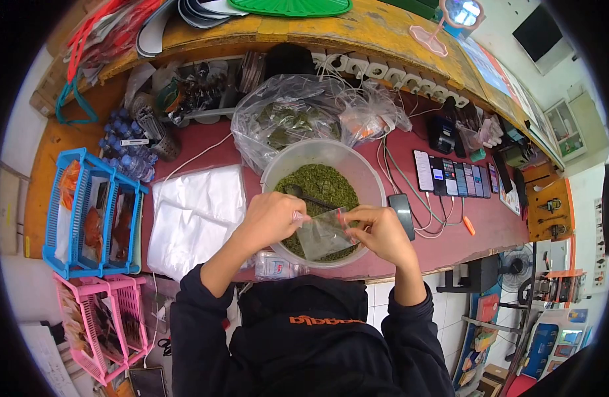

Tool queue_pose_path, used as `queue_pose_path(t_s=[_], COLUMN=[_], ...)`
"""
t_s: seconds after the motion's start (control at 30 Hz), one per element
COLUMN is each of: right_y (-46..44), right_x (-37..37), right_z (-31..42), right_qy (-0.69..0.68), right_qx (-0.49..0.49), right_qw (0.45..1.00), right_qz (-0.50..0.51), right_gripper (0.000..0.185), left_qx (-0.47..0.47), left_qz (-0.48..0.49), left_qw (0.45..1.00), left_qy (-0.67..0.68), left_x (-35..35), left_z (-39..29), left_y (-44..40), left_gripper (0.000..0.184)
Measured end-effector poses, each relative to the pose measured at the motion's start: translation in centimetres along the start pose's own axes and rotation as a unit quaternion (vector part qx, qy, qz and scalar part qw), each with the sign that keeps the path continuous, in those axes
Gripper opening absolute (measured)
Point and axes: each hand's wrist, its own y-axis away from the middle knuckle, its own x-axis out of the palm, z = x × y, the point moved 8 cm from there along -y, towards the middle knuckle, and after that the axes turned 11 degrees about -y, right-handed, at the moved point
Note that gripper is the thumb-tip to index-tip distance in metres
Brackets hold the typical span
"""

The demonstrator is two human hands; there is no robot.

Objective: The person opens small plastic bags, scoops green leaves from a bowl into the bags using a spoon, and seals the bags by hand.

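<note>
A: Start at the fingers. What's the left hand doing?

B: Pinching the near-left side of the small clear bag, up at its corner. The right hand has thumb and forefinger closed on the opposite edge, where a red strip runs.

A: So the bag lies between them?

B: Yes, stretched from one hand to the other, and tilted, its lower part hanging toward the person. The red-striped edge is nearer the right hand. Which way its long axis goes I can't tell — the fingers cover both sides.

A: Open or closed at the mouth?

B: Too small to tell. It looks flat, as far as I can see.

A: And below it?

B: The chopped green leaves in the round tub. The bag is held over the part nearest the person. A black spoon rests on the leaves, its head nearer the left hand, its handle slanting toward the bag.

A: Farther out?

B: White plastic sheets left of the tub, a big clear sack just behind it, a plastic bottle near the front — and a dark device beside the right hand, with phones beyond.
</note>
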Motion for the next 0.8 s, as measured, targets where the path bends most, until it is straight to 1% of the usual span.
queue_pose_path(t_s=[0.03, 0.1, 0.13, 0.2, 0.23, 0.27, 0.3, 0.33, 0.37, 0.4, 0.47, 0.5, 0.53, 0.57, 0.6, 0.63, 0.67, 0.7, 0.77, 0.8], right_y=[0.1, -0.1, -0.3, -0.4, -0.6, -0.9, -1.2, -2.1, -3.5, -4.5, -6.5, -7.4, -8.2, -8.7, -9.0, -9.3, -9.5, -9.7, -10.1, -10.2], right_x=[0.0, -0.1, 0.4, 0.5, 0.8, 0.4, -0.1, -0.3, -0.4, -0.3, 2.3, 3.2, 4.4, 5.3, 5.5, 6.1, 6.5, 6.5, 7.5, 7.4], right_z=[0.3, 1.2, 1.4, 2.6, 2.5, 2.9, 3.1, 2.0, 0.1, -1.5, -5.9, -7.0, -8.5, -10.1, -10.3, -9.9, -9.5, -9.9, -10.6, -10.4], right_qy=[0.000, 0.020, 0.020, 0.045, 0.045, 0.064, 0.083, 0.084, 0.159, 0.232, 0.323, 0.324, 0.389, 0.452, 0.451, 0.454, 0.457, 0.458, 0.518, 0.518], right_qx=[0.002, -0.015, -0.014, -0.071, -0.069, -0.089, -0.110, -0.107, -0.118, -0.128, 0.017, 0.017, 0.046, 0.074, 0.073, 0.020, -0.031, -0.029, -0.067, -0.067], right_qw=[1.000, 0.999, 0.999, 0.992, 0.992, 0.986, 0.978, 0.978, 0.967, 0.951, 0.945, 0.945, 0.920, 0.889, 0.889, 0.890, 0.888, 0.888, 0.849, 0.849], right_qz=[-0.001, -0.045, -0.044, -0.095, -0.094, -0.123, -0.154, -0.156, -0.159, -0.162, -0.043, -0.046, -0.009, 0.030, 0.032, 0.036, 0.040, 0.041, 0.080, 0.080], right_gripper=[0.026, 0.037, 0.037, 0.032, 0.032, 0.028, 0.024, 0.024, 0.020, 0.016, 0.007, 0.007, 0.006, 0.006, 0.006, 0.008, 0.009, 0.009, 0.009, 0.009], left_qx=[0.001, 0.001, -0.001, 0.072, 0.076, 0.075, 0.049, 0.024, -0.016, -0.011, -0.040, -0.016, -0.015, 0.004, 0.022, 0.016, 0.015, 0.012, 0.009, 0.013], left_qz=[0.001, -0.114, -0.113, -0.207, -0.237, -0.236, -0.256, -0.277, -0.276, -0.275, -0.307, -0.319, -0.319, -0.343, -0.365, -0.348, -0.348, -0.347, -0.346, -0.348], left_qw=[1.000, 0.991, 0.991, 0.970, 0.965, 0.965, 0.963, 0.959, 0.958, 0.958, 0.944, 0.939, 0.939, 0.929, 0.919, 0.918, 0.918, 0.919, 0.920, 0.918], left_qy=[0.001, 0.071, 0.072, 0.106, 0.087, 0.089, 0.072, 0.055, 0.078, 0.080, 0.116, 0.127, 0.127, 0.137, 0.147, 0.191, 0.192, 0.188, 0.184, 0.188], left_x=[-0.1, -2.1, -1.8, -2.6, -2.9, -3.0, -3.6, -4.1, -4.2, -4.5, -6.0, -6.3, -6.4, -6.8, -7.2, -7.0, -7.0, -7.0, -6.9, -6.8], left_z=[-0.4, -1.8, -2.6, -4.8, -4.7, -4.3, -3.3, -2.3, -1.0, -0.7, 0.4, 0.7, 1.2, 1.6, 1.8, 2.2, 2.3, 2.4, 2.3, 2.3], left_y=[-0.1, -0.1, -0.3, 0.0, 0.1, 0.1, 0.5, 1.0, 1.3, 1.5, 2.3, 2.6, 2.7, 3.1, 3.6, 3.7, 4.0, 4.1, 4.1, 4.1], left_gripper=[0.042, 0.050, 0.050, 0.057, 0.055, 0.055, 0.052, 0.048, 0.042, 0.042, 0.044, 0.049, 0.049, 0.051, 0.053, 0.056, 0.056, 0.057, 0.059, 0.060])
